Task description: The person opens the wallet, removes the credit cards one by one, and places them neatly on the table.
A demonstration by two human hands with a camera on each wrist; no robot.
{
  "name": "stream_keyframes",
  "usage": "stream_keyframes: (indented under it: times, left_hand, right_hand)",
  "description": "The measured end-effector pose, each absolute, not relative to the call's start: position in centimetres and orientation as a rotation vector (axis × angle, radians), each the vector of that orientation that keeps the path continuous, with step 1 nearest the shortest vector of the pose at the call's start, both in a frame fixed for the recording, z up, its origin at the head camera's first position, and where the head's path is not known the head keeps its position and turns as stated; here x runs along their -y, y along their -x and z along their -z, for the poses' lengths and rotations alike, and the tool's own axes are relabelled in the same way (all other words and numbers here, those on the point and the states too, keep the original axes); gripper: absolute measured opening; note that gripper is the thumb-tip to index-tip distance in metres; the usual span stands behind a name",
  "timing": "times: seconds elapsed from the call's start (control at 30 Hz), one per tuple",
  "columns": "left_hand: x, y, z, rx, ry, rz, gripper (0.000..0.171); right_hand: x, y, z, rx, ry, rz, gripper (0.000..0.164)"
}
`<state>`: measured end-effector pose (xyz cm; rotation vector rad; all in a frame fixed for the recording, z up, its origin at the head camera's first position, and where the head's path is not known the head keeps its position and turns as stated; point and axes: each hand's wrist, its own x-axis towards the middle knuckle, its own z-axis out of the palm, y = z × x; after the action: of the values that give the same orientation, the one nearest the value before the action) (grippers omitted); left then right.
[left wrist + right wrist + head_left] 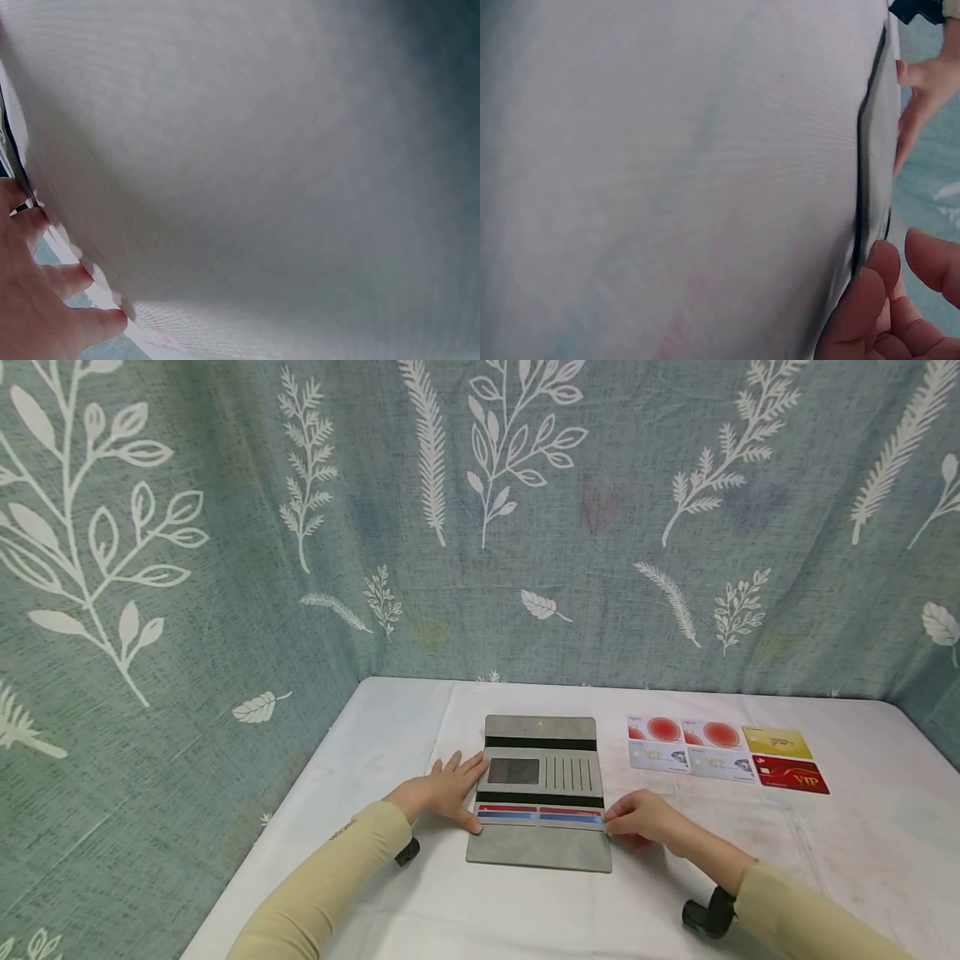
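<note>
A grey wallet (540,846) lies unfolded on the white-covered table. It has black strips, a dark clear window and slots. Red and blue cards (572,817) peek out of two lower slots. My left hand (450,789) rests with spread fingers on the wallet's left edge; in the left wrist view this hand (37,300) shows along the left side. At the right edge, beside a blue card, the curled fingers of my right hand (647,817) touch the wallet. In the right wrist view a gap shows between thumb and forefinger; their exact contact is unclear.
Several cards lie in two rows to the right of the wallet: red-circle cards (712,734), silver VIP cards (722,764), a gold card (777,742) and a red VIP card (791,775). A patterned green curtain (465,593) hangs behind the table.
</note>
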<state>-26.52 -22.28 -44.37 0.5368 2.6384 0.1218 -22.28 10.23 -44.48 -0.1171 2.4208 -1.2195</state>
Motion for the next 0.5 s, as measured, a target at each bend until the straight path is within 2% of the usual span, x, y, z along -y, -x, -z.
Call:
stream_keyframes:
  times: [0.5]
  left_hand:
    - [22.16,26.44,44.31,-2.639,-0.525,-0.101,0.114]
  right_hand:
    - [-9.43,23.1,44.93,-2.423,0.111,1.183,0.013]
